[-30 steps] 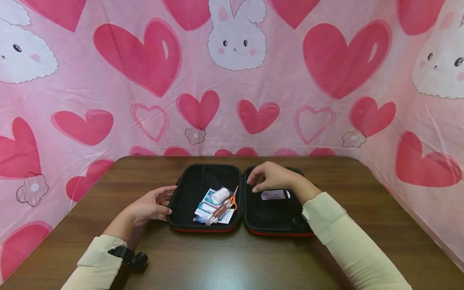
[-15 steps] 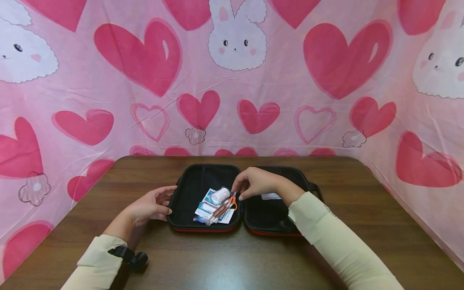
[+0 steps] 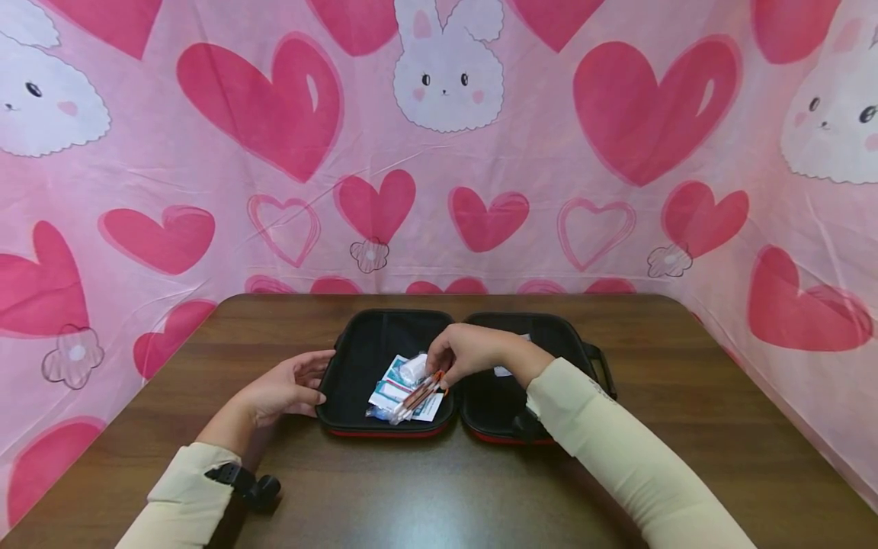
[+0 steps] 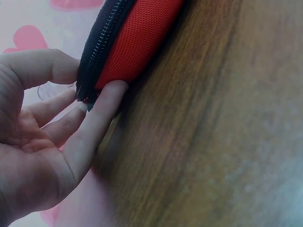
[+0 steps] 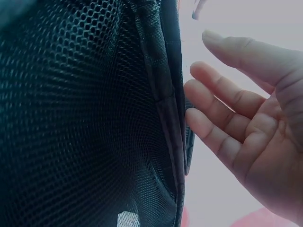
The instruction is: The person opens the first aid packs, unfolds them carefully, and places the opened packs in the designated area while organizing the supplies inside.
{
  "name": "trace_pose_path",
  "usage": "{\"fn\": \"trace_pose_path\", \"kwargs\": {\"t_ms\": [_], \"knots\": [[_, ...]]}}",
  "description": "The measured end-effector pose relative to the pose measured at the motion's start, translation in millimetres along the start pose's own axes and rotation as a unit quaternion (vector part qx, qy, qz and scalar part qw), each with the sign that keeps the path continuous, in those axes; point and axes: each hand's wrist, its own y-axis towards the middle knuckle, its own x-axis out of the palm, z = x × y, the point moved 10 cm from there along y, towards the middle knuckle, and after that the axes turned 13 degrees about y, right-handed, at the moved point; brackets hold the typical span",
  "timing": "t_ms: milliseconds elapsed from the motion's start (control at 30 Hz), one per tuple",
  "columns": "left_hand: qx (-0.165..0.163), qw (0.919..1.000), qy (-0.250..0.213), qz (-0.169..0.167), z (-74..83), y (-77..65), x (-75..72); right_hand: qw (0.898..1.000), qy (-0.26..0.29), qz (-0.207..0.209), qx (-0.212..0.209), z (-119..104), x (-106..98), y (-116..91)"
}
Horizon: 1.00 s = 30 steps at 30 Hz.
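An open black zip case (image 3: pixel 351 415) with red sides lies on the table. Its left half holds a loose pile: a wrapped white roll (image 3: pixel 413 370), teal-and-white packets (image 3: pixel 389 390), slim sticks in clear wrap (image 3: pixel 411 400) and orange-handled scissors, mostly hidden. My left hand (image 3: pixel 281 393) holds the case's front left corner, the thumb on the red side (image 4: pixel 135 45) and bent fingers at the zipper (image 4: pixel 100 45). My right hand (image 3: pixel 469 352) reaches over the hinge, fingertips right at the scissors' handles. In the right wrist view its thumb and fingers stand apart with nothing between them.
The right half of the case (image 3: pixel 490 412) has a mesh lining (image 5: pixel 85 113) and a pale label (image 3: pixel 503 371) partly behind the right arm. A black handle (image 3: pixel 602 370) sticks out at its right. A pink heart-print cloth (image 3: pixel 439 160) hangs behind the wooden table (image 3: pixel 384 488).
My right hand has moved left and slightly down, from over the case's right half to the scissors in the left half. My left hand has stayed at the corner.
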Motion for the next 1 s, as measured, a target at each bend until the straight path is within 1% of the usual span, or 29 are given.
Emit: {"fn": "trace_pose_path", "kwargs": {"t_ms": [133,333,433,533,667,833,1000], "knots": [[0.002,1.0,0.0,-0.001,0.4,0.1,0.7,1.0,0.002,-0.019,0.011,2,5,5],[0.005,1.0,-0.007,-0.002,3.8,-0.5,3.6,0.999,-0.02,-0.032,0.024,2,11,11],[0.006,1.0,-0.007,-0.002,4.7,-1.0,4.1,0.998,-0.035,-0.041,0.024,2,14,14],[0.002,1.0,-0.005,0.0,3.6,-0.9,3.2,0.997,-0.062,-0.049,0.025,3,17,17],[-0.001,1.0,-0.002,0.002,1.7,-0.2,1.7,0.995,-0.09,-0.047,0.024,4,18,20],[-0.004,1.0,-0.008,0.003,1.1,-0.1,0.8,0.993,-0.103,-0.047,0.029,4,19,20],[0.001,1.0,-0.006,0.0,2.0,-1.0,2.8,0.991,-0.117,-0.05,0.032,3,20,20]]}}
